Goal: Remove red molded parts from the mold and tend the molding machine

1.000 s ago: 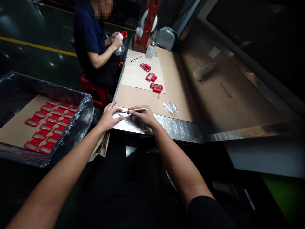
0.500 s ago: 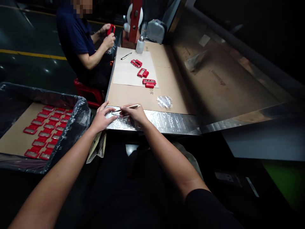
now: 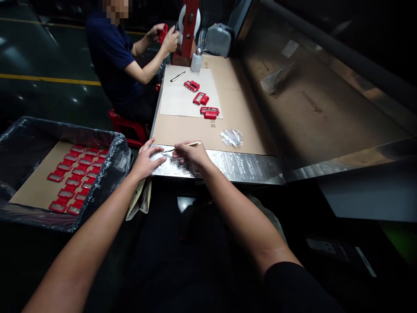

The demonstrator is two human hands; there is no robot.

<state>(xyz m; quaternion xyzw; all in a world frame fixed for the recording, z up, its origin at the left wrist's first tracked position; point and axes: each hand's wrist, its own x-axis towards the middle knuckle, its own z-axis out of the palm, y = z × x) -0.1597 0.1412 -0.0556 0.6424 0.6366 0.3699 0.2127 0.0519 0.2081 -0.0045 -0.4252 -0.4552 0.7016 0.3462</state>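
Note:
My right hand (image 3: 193, 155) pinches a thin pale stick (image 3: 185, 146), its tip pointing left and touching a shiny clear film strip (image 3: 228, 165) laid along the table's near edge. My left hand (image 3: 148, 160) lies flat on the left end of that strip, fingers spread, just beside the stick's tip. Both forearms reach in from the bottom of the view.
A plastic-lined bin (image 3: 19, 139) at the left holds rows of red frames (image 3: 76, 174) on cardboard. Farther up the cardboard-covered table (image 3: 241, 117) lie red parts (image 3: 203, 102), a crumpled clear wrap (image 3: 231, 137) and a white bottle (image 3: 196, 61). A seated person (image 3: 120, 61) handles a red part.
My hands stay on the film strip, the stick tilting slightly upward on its right end. The camera view drifted. The seated person raised the red part higher.

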